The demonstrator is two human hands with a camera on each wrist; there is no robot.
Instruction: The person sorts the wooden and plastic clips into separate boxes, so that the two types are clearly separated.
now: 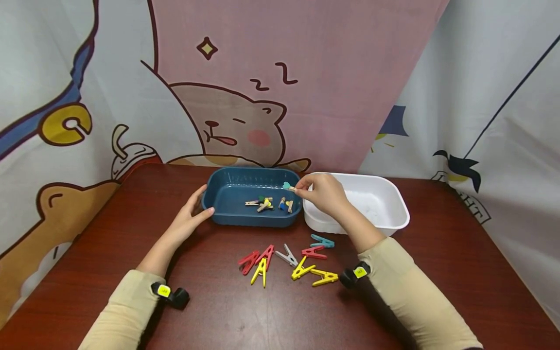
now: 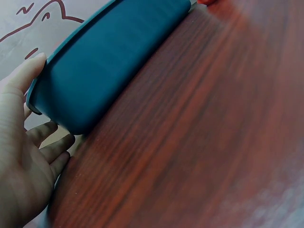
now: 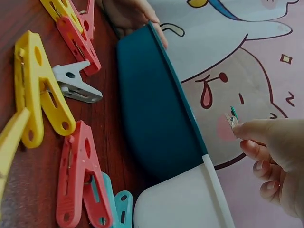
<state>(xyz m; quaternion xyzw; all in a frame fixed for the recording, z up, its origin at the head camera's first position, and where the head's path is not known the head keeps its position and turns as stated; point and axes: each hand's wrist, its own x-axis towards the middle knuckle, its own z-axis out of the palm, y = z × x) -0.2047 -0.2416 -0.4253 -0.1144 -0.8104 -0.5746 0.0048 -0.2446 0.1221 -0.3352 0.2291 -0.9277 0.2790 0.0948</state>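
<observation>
The right hand (image 1: 321, 193) pinched a small wooden clip (image 1: 292, 188) (with a teal heart (image 1: 286, 185)) between thumb and forefinger, above the three-o'clock end of the blue tray (image 1: 251, 221). The left hand (image 1: 188, 216), loosely curled, gripped the tray's nine-o'clock end. Plastic clothespins (image 1: 330, 277) lay around five o'clock.

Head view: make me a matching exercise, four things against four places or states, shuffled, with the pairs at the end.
1. Left hand
2. Right hand
3. Grey clip
4. White tub

A. Lies near red clips and yellow clips
B. Stands right of the blue tub
C. Holds the blue tub's side
D. Pinches a wooden clip

Pairs: 1-C, 2-D, 3-A, 4-B
</observation>
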